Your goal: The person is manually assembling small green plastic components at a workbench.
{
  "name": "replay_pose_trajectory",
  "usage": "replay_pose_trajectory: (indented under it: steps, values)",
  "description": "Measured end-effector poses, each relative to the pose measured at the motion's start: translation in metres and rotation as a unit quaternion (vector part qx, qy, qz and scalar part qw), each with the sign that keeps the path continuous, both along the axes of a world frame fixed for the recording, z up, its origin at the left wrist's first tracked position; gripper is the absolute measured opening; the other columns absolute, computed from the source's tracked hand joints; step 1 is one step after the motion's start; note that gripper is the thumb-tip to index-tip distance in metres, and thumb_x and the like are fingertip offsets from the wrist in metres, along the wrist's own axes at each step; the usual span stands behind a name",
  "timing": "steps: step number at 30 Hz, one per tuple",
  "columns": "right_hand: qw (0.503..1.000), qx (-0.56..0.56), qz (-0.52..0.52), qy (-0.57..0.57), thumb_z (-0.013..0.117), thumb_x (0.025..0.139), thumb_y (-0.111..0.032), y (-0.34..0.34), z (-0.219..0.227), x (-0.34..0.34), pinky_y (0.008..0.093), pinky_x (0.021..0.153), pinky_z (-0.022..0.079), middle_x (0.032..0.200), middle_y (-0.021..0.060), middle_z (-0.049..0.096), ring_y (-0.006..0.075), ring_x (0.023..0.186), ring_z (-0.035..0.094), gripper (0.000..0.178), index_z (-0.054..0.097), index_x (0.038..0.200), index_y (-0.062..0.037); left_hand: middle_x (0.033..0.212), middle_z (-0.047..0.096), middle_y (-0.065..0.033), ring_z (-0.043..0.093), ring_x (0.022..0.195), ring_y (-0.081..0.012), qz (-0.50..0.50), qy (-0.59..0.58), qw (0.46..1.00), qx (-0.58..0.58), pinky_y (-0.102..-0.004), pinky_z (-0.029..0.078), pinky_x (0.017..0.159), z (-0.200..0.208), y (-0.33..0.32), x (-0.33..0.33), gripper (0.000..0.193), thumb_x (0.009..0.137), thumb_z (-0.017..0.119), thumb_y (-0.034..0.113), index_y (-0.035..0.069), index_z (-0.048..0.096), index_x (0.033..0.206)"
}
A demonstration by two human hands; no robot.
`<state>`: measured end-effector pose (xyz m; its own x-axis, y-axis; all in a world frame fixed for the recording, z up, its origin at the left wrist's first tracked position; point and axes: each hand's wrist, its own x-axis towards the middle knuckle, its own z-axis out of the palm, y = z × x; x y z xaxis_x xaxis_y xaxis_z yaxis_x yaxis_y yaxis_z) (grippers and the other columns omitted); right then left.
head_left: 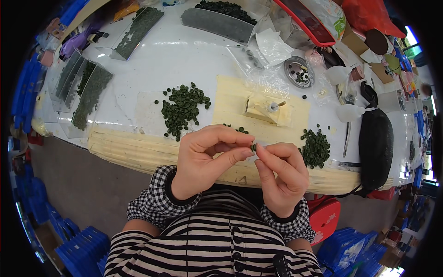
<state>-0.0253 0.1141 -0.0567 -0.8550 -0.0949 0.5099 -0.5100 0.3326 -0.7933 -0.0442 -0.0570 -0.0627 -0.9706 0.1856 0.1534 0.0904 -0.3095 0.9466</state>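
Between the fingertips of both hands is a small dark green round piece (253,147), held just above the table's near edge. My left hand (198,159) pinches it from the left with thumb and index finger. From the right, the fingers of my right hand (284,173) curl closed, the index fingertip against the same piece. A loose heap of similar green pieces (184,108) lies beyond my left hand. A smaller heap (316,148) sits to the right of my right hand. Behind the hands, a cream block (263,112) with a white nozzle-like tip rests on a pale yellow sheet (226,94).
Clear bins (217,25) of green pieces stand at the back and left. A round metal dish (297,73) holds a few pieces. At the right are a black pouch (376,147), a white cup (349,112) and a metal tool (346,140). Cream padding (120,145) lines the front edge.
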Motion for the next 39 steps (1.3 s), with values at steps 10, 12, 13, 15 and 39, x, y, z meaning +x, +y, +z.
replay_pose_trajectory:
  steps: [10,12,13,15,39]
  values:
    - [1.0,0.006,-0.002,0.005,0.072,0.075,0.009,-0.0008,0.0,-0.0019,0.0244,0.065,0.049,0.09,0.0098,0.063,0.0185,0.075,0.061,0.033,0.072,0.107,-0.0018,0.089,0.07,-0.0127,0.066,0.08,-0.0172,0.059,0.156,0.971,-0.171,-0.0256,0.052,0.069,0.0028,-0.0017,-0.0051,0.021,0.078,0.069,-0.011,-0.002,0.071,0.096]
    - [1.0,0.005,-0.002,0.002,0.072,0.076,0.009,-0.0014,0.0,-0.0015,0.0242,0.064,0.049,0.09,0.0099,0.063,0.0184,0.075,0.061,0.033,0.072,0.107,-0.0014,0.09,0.07,-0.0127,0.066,0.08,-0.0176,0.061,0.155,0.97,-0.176,-0.0259,0.052,0.07,0.0031,-0.0013,-0.0044,0.022,0.077,0.07,-0.011,-0.002,0.071,0.096]
    - [1.0,0.003,-0.002,0.0,0.071,0.076,0.009,-0.0019,-0.0004,-0.0006,0.0242,0.064,0.049,0.09,0.0099,0.063,0.0184,0.075,0.061,0.033,0.072,0.107,-0.0013,0.09,0.07,-0.0127,0.066,0.08,-0.0177,0.062,0.156,0.97,-0.178,-0.0258,0.052,0.07,0.0034,-0.0012,-0.0045,0.022,0.077,0.07,-0.011,-0.001,0.071,0.096]
    - [1.0,0.002,-0.002,-0.006,0.071,0.076,0.009,-0.002,0.0002,0.0004,0.0242,0.064,0.049,0.09,0.0099,0.063,0.0182,0.075,0.061,0.033,0.072,0.107,-0.0011,0.09,0.07,-0.0128,0.067,0.08,-0.0177,0.064,0.157,0.968,-0.183,-0.0257,0.052,0.069,0.0039,-0.001,-0.0048,0.022,0.076,0.07,-0.011,-0.001,0.071,0.096]
    - [0.999,0.022,0.013,0.027,0.073,0.075,0.008,-0.0008,-0.0029,-0.0021,0.0255,0.064,0.048,0.091,0.0091,0.065,0.0188,0.075,0.061,0.034,0.072,0.107,-0.0018,0.09,0.069,-0.0144,0.068,0.081,-0.018,0.041,0.153,0.976,-0.151,-0.0248,0.056,0.069,0.0013,-0.0059,-0.0058,0.019,0.079,0.068,-0.012,-0.003,0.071,0.096]
